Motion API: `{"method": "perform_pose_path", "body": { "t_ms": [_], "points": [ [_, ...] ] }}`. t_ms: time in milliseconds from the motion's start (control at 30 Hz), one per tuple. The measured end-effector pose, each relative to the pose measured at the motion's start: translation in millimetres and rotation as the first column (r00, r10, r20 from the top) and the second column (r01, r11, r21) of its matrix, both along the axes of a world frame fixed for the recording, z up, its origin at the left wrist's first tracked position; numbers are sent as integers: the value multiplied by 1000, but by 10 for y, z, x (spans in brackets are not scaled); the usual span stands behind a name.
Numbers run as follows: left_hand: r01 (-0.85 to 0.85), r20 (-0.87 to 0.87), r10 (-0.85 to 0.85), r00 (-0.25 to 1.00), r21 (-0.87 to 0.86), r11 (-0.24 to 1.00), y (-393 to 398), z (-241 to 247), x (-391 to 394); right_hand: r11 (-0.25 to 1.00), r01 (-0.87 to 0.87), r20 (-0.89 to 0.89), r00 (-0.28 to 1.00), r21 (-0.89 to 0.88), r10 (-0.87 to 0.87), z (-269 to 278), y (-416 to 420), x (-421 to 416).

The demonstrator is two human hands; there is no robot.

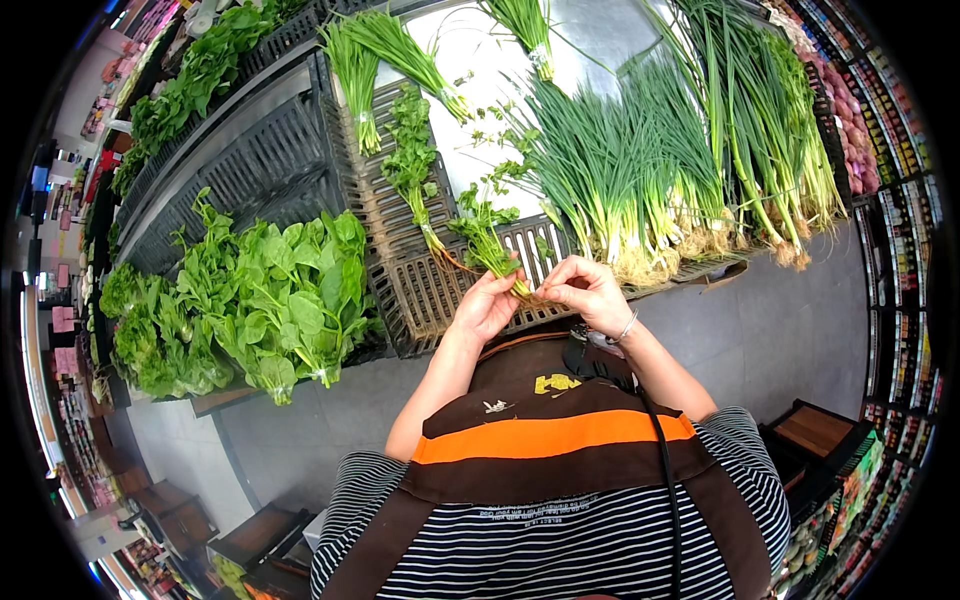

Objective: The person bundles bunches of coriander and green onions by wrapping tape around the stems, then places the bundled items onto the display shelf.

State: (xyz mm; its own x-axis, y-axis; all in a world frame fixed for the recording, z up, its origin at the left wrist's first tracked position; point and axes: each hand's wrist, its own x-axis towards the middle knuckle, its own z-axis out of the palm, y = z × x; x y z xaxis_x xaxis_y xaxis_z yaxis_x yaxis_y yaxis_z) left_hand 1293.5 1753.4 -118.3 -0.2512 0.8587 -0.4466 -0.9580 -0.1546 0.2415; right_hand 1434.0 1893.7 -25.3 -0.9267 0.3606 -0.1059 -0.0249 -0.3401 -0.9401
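My left hand [487,304] holds a small bunch of leafy green herb, which looks like coriander [480,232], by its stems. The leaves point away from me and the stem ends towards my right. My right hand [589,292], with a bracelet on its wrist, pinches thumb and fingertips together at the bunch's root end; the bit between them is too small to make out. Just beyond my left hand, a longer coriander bunch [412,172] with brown roots lies on a black slatted plastic crate [427,292]. Loose leaf scraps [487,135] are scattered over a white surface [457,161].
Spring onions [622,165] with roots towards me fill the right side, beside longer leeks or scallions [765,135]. Tied chives [360,82] lie at the back left. Leafy greens [277,292] stand left, before a black crate [247,165]. Net-bagged purple-red produce [847,127] sits far right.
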Motion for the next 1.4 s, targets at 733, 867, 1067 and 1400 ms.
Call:
{"method": "perform_pose_path", "body": {
  "t_ms": [733, 867, 1067, 1400],
  "points": [
    [54, 75, -38, 996, -221, 974, -267, 61, -43, 334, -198, 285, 929, 921, -237, 522, 1092, -1073],
    [-62, 186, 108, 977, -238, 969, -307, 112, -12, 529, -442, 552, 831, 725, -63, -248, 776, -806],
    [7, 81, 2, 997, -114, 993, -328, 349, 48, 891, -196, 592, 686, -409, 423, -921, 106, -510],
    [73, -46, -74, 996, -16, 997, -325, 179, 130, 965, 71, 569, 817, -252, 89, -700, -79, -506]
  ]
}}
